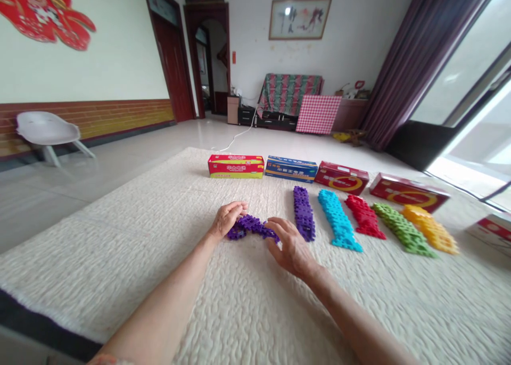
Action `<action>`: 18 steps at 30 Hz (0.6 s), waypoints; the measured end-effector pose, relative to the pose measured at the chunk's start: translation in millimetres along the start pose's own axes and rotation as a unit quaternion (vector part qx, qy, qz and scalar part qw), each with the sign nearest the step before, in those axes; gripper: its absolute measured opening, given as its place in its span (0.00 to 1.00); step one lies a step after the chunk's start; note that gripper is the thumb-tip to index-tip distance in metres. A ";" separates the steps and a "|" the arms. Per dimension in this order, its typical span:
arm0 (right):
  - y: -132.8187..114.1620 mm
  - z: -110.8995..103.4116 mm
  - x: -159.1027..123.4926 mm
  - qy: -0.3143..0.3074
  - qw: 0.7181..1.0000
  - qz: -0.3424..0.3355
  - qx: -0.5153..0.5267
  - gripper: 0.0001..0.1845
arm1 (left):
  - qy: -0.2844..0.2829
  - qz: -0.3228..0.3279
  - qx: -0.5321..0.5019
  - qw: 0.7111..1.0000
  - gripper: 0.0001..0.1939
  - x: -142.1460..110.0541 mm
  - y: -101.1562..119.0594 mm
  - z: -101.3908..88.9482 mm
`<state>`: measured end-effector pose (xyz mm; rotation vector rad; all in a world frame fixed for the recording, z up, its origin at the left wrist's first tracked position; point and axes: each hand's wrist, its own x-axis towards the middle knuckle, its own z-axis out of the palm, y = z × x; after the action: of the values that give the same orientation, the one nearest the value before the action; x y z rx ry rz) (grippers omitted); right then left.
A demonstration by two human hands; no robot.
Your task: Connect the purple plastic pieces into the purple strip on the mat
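Left hand (227, 220): fingers (236, 210) curled down over a purple block strip (251, 227), which lies bent on the rug (120, 248). Right hand (289, 248): fingers (273, 224) spread, tips touching the strip's right end, no clear grip. Second purple strip (304, 213) just beyond them.
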<state>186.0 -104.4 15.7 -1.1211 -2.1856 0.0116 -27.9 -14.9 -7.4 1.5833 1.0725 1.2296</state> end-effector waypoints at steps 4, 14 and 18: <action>-19.8 23.5 33.2 -0.043 0.996 0.073 -0.032 0.15 | 0.005 -0.008 -0.019 1.000 0.19 0.8 -1.2 0.2; -16.3 39.2 51.3 -0.057 0.989 0.134 -0.036 0.17 | 0.000 -0.005 -0.006 1.000 0.19 2.0 -3.0 0.2; -4.1 25.0 38.3 0.030 0.997 0.063 0.034 0.20 | -0.008 0.009 0.061 0.998 0.18 3.5 -0.2 1.4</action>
<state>153.5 -72.3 19.0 -1.2033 -2.0440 0.1056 -26.0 -11.7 -6.9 1.6956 1.1450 1.1806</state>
